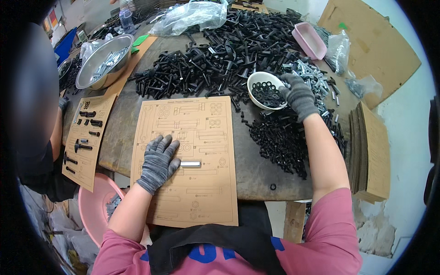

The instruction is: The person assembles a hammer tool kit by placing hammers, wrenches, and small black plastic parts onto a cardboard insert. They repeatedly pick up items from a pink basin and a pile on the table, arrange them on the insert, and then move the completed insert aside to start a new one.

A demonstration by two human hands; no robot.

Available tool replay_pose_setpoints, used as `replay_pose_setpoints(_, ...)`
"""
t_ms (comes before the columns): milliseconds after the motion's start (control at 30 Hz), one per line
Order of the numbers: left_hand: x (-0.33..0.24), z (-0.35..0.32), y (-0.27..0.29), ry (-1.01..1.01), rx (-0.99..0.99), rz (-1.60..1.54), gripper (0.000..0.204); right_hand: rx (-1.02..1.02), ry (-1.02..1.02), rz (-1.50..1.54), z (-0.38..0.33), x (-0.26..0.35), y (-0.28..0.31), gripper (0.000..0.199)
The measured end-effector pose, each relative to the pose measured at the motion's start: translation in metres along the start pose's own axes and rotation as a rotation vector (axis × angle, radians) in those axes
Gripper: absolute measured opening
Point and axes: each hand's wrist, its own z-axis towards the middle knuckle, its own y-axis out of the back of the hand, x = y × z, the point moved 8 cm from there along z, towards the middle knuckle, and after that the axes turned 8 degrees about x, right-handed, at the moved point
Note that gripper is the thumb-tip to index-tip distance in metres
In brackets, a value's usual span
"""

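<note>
Head view: short silver metal pin (190, 163) lies crosswise on the printed brown cardboard template sheet (188, 183), touching the flat, spread grey-gloved left hand (158, 162) on its right; the right hand (299, 95), far off, curls over silver bolts.

You get even, soft daylight with faint shadows. Glare sits on the steel bowl (103, 59) and plastic bag (190, 16). The centre looks sharp; straight edges bend toward the black fisheye rim, and the person (34, 114) at left is blurred.
</note>
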Motion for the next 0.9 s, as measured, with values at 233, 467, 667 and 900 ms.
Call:
replay_pose_setpoints(233,-0.002,0.002,0.006,-0.010,-0.025,-0.029,0.051,0.123,0.077,-0.226,0.093,0.035,-0.032,0.055)
replay_pose_setpoints(467,-0.006,0.006,0.015,-0.024,-0.002,-0.063,0.050,0.497,0.151,-0.597,0.155,0.063,-0.097,0.052)
replay_pose_setpoints(667,-0.006,0.008,0.015,-0.025,-0.012,-0.089,0.047,0.566,-0.078,-0.472,0.197,0.028,-0.143,0.053)
replay_pose_setpoints(900,-0.004,0.008,0.016,-0.013,-0.017,-0.089,0.047,0.615,0.154,-0.508,0.184,0.056,-0.139,0.039)
